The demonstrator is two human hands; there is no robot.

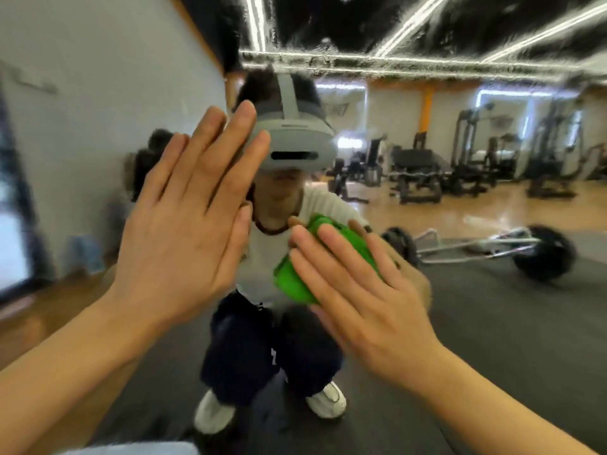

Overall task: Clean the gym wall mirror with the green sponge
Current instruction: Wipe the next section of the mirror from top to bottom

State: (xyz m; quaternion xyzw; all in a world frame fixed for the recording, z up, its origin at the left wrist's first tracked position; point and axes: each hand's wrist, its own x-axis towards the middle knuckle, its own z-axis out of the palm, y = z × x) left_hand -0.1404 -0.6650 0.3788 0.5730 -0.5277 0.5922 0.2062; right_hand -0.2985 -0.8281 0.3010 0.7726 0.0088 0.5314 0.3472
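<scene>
The right hand (358, 290) presses the green sponge (295, 277) flat against the mirror (476, 307) with straight, spread fingers, likely to keep its whole face on the glass. The left hand (184, 231), open-palmed, braces on the glass just left, seemingly for balance. The far reflection shows gym machines (423, 172).

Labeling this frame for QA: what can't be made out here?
Head view only:
- green sponge: mostly covered by the right hand pressing it flat; full shape hidden.
- Mirror surface: dirt or streaks unreadable through motion blur.
- Left hand: flat and open, blocking part of the reflection; actual glass contact unclear.
- Barbell and reflected gym machines: smeared, detail lost.
</scene>
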